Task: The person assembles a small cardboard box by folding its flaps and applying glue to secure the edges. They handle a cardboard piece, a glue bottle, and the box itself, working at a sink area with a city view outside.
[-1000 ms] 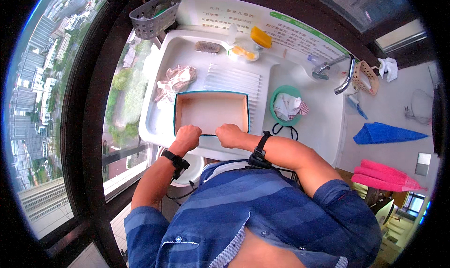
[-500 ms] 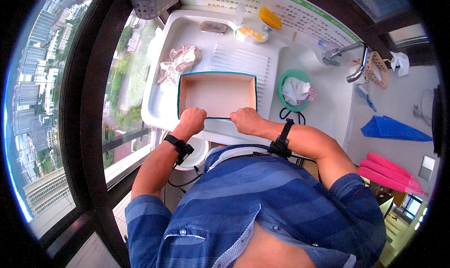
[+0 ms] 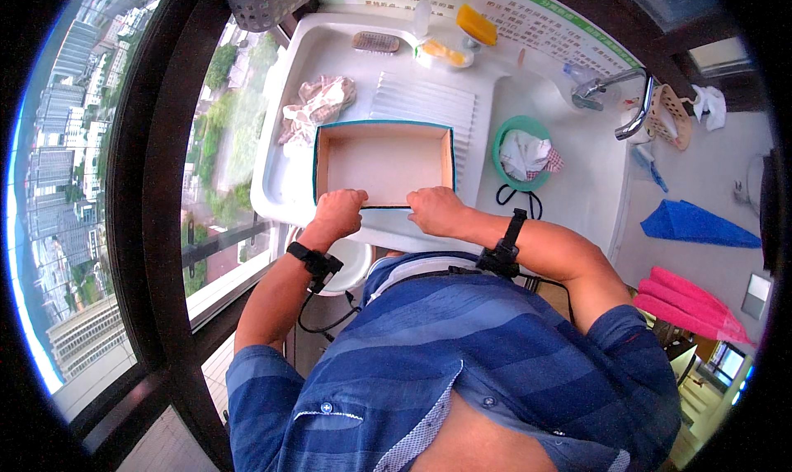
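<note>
In my feed the open box (image 3: 386, 162) sits at the centre of the frame, pale inside with a dark teal rim, over the white sink unit (image 3: 280, 179) and covering part of its ribbed washboard (image 3: 422, 101). I have the left hand (image 3: 337, 212) curled on the box's near edge toward its lower-left corner, and the right hand (image 3: 436, 210) likewise toward the lower-right one; the fingers of both look closed on that thin wall, though the knuckles hide most of the contact from me. I can't tell whether the base rests on the sink unit or hangs just above it. What worries me is that all the hold is on one side: if the far end is unsupported, its weight could tip it down, and an uneven pull could bend the wall or split a corner. Should it slide toward the upper left of the frame, I could catch the crumpled cloth (image 3: 318, 109) near its corner; a swing rightward could knock the green basin (image 3: 499, 154) right of centre. Any wet patches, which I can't make out, could soften the box if it is cardboard.
</note>
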`<state>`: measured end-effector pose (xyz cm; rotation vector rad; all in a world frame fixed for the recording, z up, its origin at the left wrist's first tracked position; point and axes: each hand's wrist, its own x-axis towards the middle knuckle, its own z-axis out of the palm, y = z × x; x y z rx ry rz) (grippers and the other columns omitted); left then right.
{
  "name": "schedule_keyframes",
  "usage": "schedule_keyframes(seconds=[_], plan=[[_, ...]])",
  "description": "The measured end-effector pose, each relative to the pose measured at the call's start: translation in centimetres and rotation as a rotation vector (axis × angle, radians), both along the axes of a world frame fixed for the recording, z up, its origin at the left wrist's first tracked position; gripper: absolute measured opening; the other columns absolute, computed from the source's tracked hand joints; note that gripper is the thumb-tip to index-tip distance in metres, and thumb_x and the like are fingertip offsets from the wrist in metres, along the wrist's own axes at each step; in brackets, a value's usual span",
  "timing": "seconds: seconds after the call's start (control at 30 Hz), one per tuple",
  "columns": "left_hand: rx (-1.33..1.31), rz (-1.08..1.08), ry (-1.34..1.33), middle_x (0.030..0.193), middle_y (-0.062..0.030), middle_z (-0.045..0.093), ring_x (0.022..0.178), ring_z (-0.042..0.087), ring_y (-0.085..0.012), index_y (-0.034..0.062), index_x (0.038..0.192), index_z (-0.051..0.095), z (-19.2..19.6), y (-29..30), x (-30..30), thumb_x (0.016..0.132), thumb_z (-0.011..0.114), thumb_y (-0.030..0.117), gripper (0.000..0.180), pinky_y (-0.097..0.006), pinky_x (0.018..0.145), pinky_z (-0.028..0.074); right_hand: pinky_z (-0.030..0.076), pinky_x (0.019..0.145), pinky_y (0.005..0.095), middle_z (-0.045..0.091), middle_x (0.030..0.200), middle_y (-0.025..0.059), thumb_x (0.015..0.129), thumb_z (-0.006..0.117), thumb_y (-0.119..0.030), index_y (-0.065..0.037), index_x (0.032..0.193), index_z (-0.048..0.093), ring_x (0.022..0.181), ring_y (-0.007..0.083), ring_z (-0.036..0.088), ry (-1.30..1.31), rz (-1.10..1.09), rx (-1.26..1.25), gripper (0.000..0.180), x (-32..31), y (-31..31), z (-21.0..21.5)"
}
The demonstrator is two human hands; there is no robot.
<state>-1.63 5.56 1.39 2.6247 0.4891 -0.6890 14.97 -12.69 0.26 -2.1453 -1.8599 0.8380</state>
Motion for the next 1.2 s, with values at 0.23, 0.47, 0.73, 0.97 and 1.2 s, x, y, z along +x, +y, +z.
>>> schedule_keyframes(seconds=[0.23,0.47,0.73,0.97,1.2], plan=[[-0.119,0.100,-0.143,0.107,-0.0131,0.069,0.097,0.066,-0.0344,0.0108,0.112,0.067,1.9,0.3,-0.8,0.073,0.073,0.013,0.040,-0.045,0.086,0.053,0.052,0.076,0.0490,0.067,0.088,0.0198,0.082,0.068,-0.023,-0.002,0.090,0.062,0.086,0.0386,0.066,0.077,0.009,-0.011,0.024,0.6,0.4,2.2],[-0.146,0.121,-0.312,0.111,-0.0132,0.068,0.099,0.065,-0.0346,0.0080,0.109,0.068,3.0,-0.3,-2.0,0.078,0.072,0.015,0.033,-0.044,0.087,0.052,0.054,0.075,0.0473,0.068,0.088,0.0180,0.085,0.065,-0.027,-0.003,0.087,0.067,0.085,0.0364,0.067,0.060,0.106,0.045,0.024,1.4,0.7,2.8],[-0.096,0.059,-0.246,0.086,-0.0157,0.069,0.079,0.066,-0.0372,0.0106,0.096,0.069,0.9,-1.0,-1.6,0.089,0.058,0.019,0.015,-0.049,0.069,0.052,0.056,0.068,0.0463,0.065,0.082,0.0188,0.076,0.063,-0.014,-0.001,0.077,0.068,0.078,0.0358,0.068,-0.002,0.223,0.148,0.015,0.1,1.7,0.0],[-0.097,0.054,-0.252,0.083,-0.0163,0.068,0.077,0.066,-0.0376,0.0104,0.094,0.068,1.0,-0.9,-1.5,0.088,0.057,0.018,0.014,-0.050,0.066,0.052,0.056,0.069,0.0453,0.065,0.088,0.0186,0.077,0.062,-0.014,0.000,0.082,0.068,0.082,0.0346,0.068,-0.057,0.199,0.117,0.016,-0.2,1.6,0.9],[-0.062,0.114,-0.237,0.083,-0.0141,0.069,0.078,0.067,-0.0357,0.0119,0.095,0.069,1.8,-1.9,-0.6,0.085,0.060,0.016,0.014,-0.048,0.067,0.052,0.057,0.070,0.0475,0.070,0.084,0.0207,0.077,0.061,-0.012,-0.002,0.086,0.070,0.079,0.0359,0.070,-0.026,0.153,-0.044,0.016,-0.5,2.3,0.7]])
